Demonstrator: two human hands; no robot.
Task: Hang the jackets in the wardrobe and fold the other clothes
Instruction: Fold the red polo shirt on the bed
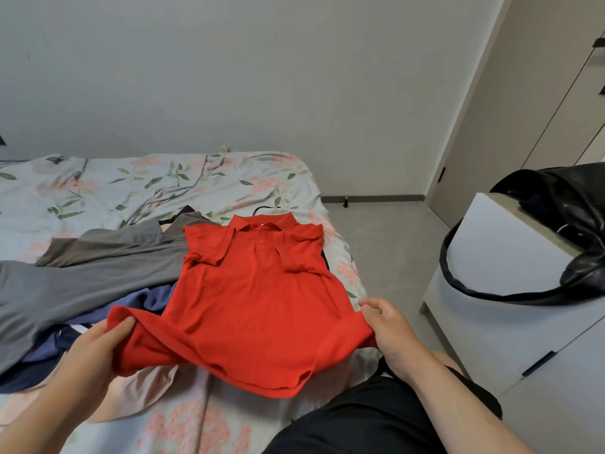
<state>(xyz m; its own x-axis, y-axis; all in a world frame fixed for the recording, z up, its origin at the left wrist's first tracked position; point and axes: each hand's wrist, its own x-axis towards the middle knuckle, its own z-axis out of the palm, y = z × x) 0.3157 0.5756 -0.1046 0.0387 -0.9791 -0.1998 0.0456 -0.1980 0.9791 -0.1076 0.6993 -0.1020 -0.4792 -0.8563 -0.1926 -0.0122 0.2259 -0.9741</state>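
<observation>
Floral bedding (137, 185) carries a red polo shirt (255, 290), laid collar away, its long axis running from the person. Its hem corners are pinched by the left hand (95, 348) and right hand (386, 326), equally near.

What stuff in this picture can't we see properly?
All in the head view:
1. Blue clothes: mostly buried under the red polo shirt and long grey garment; their kind is unclear.
2. Thin black loop behind the shirt's collar: mostly covered, hanger or strap unclear.
3. Black leather bag: cut off by the right edge.
4. Beige wardrobe: cut off there too.
</observation>
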